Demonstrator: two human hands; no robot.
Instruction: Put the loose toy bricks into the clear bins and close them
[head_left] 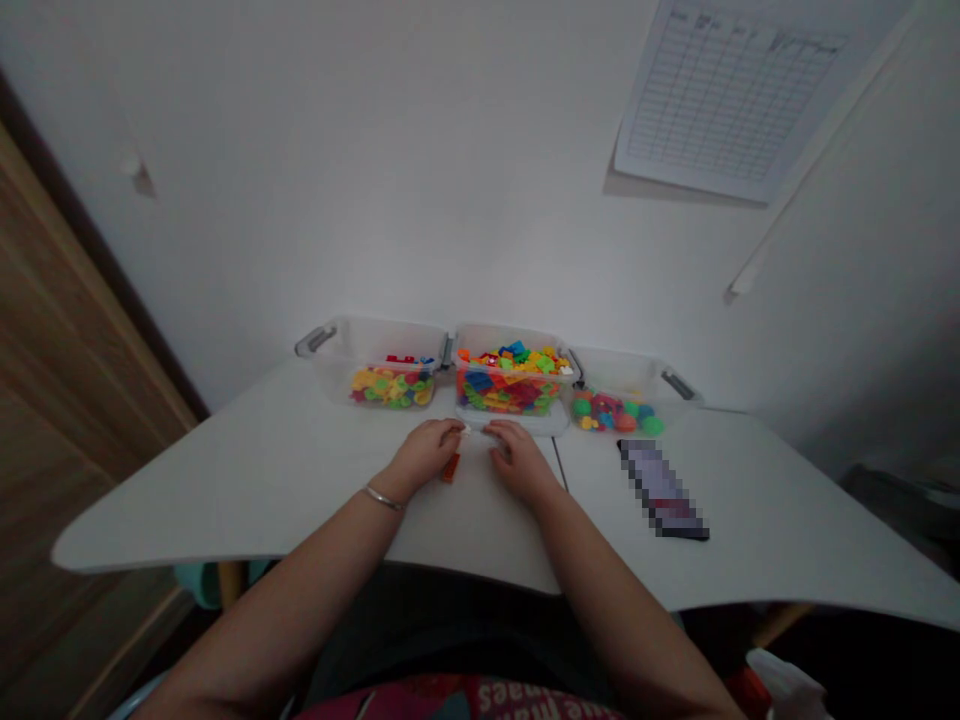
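Note:
My left hand [426, 452] reaches over the table with its fingers closed at the tips around a small white toy piece [466, 430]. Just below those fingers an orange toy brick [451, 468] lies on the tabletop. My right hand [523, 462] is a short way to the right, its fingers bent and the thumb apart from them, and I see nothing between them. Beyond both hands a clear plastic lid [544, 420] lies flat in front of the middle bin [517, 340], which is heaped with colourful toy bricks.
A clear bin [360, 340] of colourful pieces stands at the left, another bin [637, 370] with rounded pieces at the right. A phone [662, 490] with a blurred screen lies on the white table [247, 480]. The wall rises right behind the bins.

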